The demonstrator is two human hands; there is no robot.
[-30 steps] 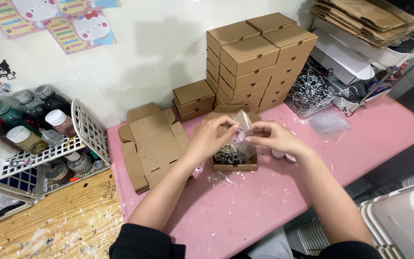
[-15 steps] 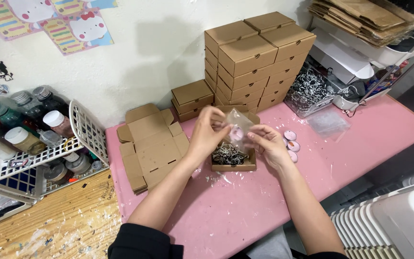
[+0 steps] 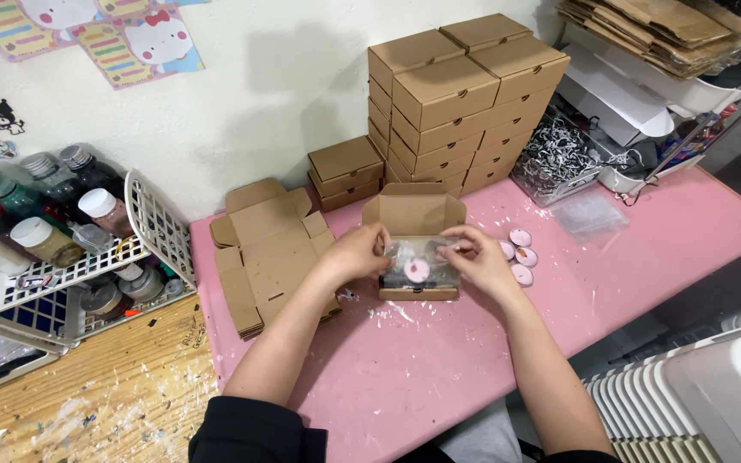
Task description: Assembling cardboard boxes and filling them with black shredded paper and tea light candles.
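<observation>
Both hands, left (image 3: pixel 360 254) and right (image 3: pixel 478 260), pinch a clear bag (image 3: pixel 420 267) over the open box (image 3: pixel 418 257); keep it level, lowering it clear of the flap at 12 o'clock.

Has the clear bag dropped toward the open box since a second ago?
Yes. The clear bag, held by the left hand and right hand, was above the open box; now it lies low across the opening.
</observation>
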